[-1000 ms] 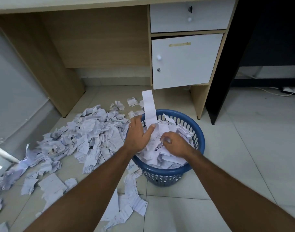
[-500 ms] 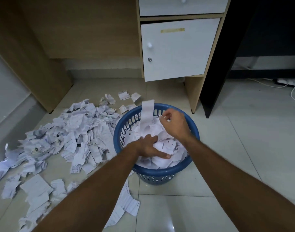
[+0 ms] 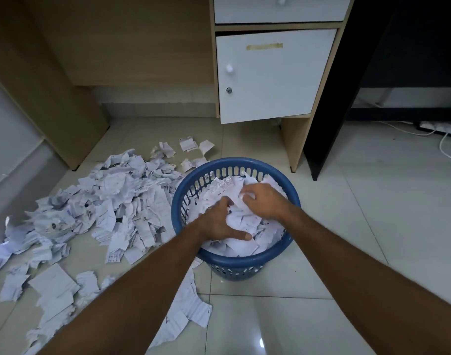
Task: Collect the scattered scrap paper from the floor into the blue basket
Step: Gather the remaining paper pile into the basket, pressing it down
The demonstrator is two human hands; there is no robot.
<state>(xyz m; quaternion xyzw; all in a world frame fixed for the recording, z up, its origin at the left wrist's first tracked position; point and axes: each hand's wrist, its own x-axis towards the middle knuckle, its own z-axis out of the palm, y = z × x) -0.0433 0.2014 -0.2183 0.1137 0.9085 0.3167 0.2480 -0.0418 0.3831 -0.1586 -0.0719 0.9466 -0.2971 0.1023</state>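
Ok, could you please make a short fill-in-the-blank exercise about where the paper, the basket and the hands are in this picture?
1. Both hands, the left hand and the right hand, are inside the ____ basket.
2. Most of the scrap paper on the floor lies to the ____ of the basket.
3. The cabinet door behind the basket is ____ in colour.

Missing words: blue; left; white

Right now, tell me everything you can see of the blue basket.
The blue basket is round, looks plastic, with a smooth thick rim above slotted walls. It stands upright on the tiled floor before the desk cabinet. White scrap paper fills it nearly to the rim. The left hand and right hand press on that paper. More scraps lie against its left side.
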